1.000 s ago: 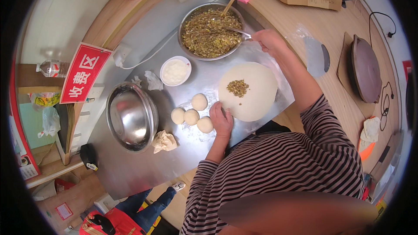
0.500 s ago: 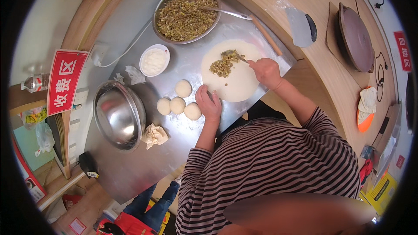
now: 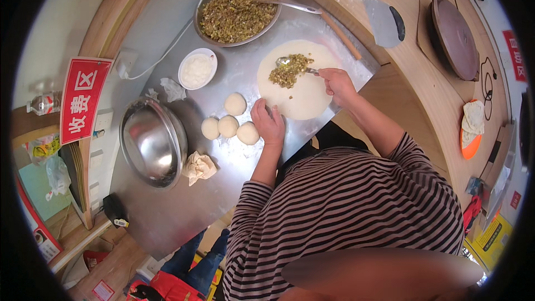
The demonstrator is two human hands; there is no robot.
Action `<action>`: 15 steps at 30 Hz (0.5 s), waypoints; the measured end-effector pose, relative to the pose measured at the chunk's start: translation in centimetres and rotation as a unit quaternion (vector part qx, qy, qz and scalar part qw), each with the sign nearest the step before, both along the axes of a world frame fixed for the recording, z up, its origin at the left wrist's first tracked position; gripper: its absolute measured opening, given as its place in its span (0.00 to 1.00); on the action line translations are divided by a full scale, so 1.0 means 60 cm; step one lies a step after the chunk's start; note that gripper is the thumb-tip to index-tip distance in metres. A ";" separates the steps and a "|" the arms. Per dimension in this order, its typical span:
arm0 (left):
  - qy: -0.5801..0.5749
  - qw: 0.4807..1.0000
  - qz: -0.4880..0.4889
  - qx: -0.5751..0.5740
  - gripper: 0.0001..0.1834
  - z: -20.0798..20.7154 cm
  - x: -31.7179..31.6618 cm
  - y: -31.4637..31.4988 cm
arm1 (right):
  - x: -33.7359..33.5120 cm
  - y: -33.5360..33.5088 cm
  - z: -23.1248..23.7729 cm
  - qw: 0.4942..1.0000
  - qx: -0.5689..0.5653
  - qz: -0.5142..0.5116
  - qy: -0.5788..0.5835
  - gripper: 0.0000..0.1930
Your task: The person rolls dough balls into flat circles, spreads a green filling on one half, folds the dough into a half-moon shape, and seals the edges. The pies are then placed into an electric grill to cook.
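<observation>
Right hand (image 3: 336, 83) grips spoon (image 3: 290, 64); spread filling (image 3: 288, 71) evenly while left hand's (image 3: 268, 122) open fingers pin the dough round's (image 3: 304, 89) edge, centre frame

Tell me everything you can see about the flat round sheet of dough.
The dough sheet is pale, smooth and round, lying flat on the metal table. A heap of chopped greenish filling sits on its upper part, under a metal spoon held by the right hand. The left hand rests at its lower left edge.
</observation>
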State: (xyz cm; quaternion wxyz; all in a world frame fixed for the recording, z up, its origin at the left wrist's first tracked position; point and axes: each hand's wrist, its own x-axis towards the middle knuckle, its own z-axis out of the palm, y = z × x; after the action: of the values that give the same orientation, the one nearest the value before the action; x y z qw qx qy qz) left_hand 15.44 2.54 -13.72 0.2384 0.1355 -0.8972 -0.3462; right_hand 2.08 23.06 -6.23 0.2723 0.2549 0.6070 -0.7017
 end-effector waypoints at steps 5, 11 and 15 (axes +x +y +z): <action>0.009 1.000 -0.007 0.003 0.22 0.001 0.000 -0.001 | 0.014 -0.025 0.005 0.996 0.074 0.048 -0.010 0.10; 0.011 1.000 -0.004 0.006 0.21 0.002 0.000 -0.001 | 0.038 -0.044 -0.001 0.942 0.191 0.147 0.234 0.11; 0.003 1.000 -0.006 0.001 0.21 0.002 -0.001 -0.001 | 0.019 -0.038 0.001 0.861 0.316 0.190 0.351 0.10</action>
State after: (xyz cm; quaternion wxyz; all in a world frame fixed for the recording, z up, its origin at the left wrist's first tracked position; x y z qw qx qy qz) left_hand 15.35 2.47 -13.61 0.2392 0.1287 -0.8970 -0.3489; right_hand 3.23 20.81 -6.14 0.0742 -0.0563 0.8884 -0.4496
